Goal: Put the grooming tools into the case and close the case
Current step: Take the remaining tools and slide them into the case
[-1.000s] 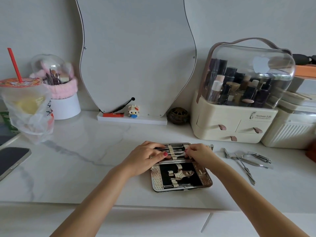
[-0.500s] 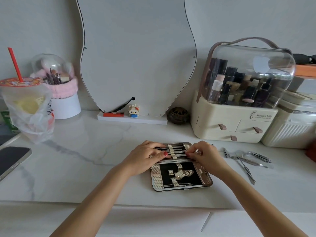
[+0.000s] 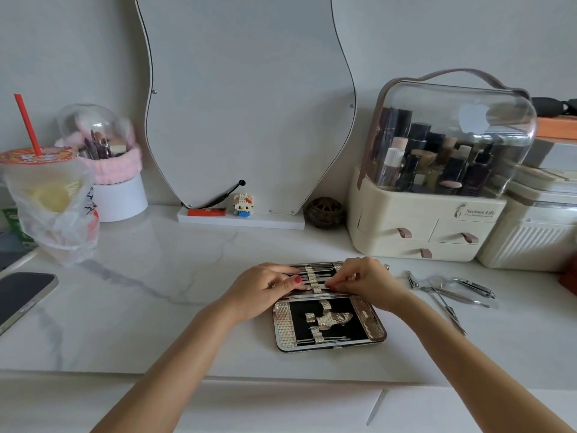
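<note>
Surface: white marble counter (image 3: 156,307), mirror (image 3: 246,98) at its back.
Case: case (image 3: 374,326) lies open and flat, straight in front of the mirror.
Left hand: left hand (image 3: 265,292) rests on the case's far half, fingers curled down onto the tools there.
Right hand: right hand (image 3: 371,284) pinches a thin tool at that half's centre strap.
Loose tools: nail clippers (image 3: 471,287) and other loose tools lie right of the case.
</note>
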